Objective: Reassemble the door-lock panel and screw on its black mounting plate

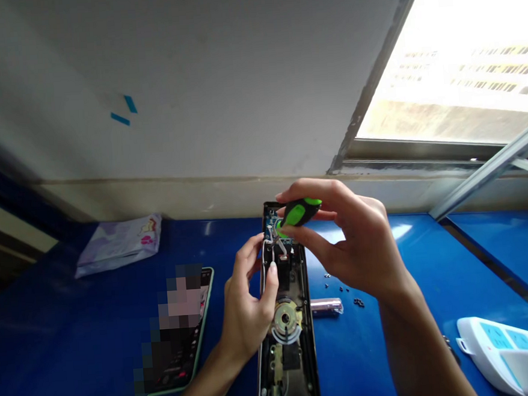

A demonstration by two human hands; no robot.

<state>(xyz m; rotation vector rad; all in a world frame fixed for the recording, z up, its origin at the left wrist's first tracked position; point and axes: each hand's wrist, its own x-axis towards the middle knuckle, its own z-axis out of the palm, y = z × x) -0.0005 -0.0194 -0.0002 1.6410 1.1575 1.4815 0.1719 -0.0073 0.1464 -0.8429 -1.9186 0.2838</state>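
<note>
A long, opened electronic door-lock body (286, 335) lies lengthwise on the blue table (73, 320), its inner parts and a round brass piece exposed. My right hand (353, 246) is closed around a green-and-black screwdriver handle (299, 212), held over the lock's far end where a small circuit board shows. My left hand (246, 302) rests against the lock's left edge, its fingers pinching white wires (271, 246) near the board.
A phone (178, 330) lies to the left of the lock. A flat plastic packet (120, 243) sits at the back left. Small dark screws (343, 290) and a short silver cylinder (326, 307) lie right of the lock. A white power strip (510, 350) is at the right edge.
</note>
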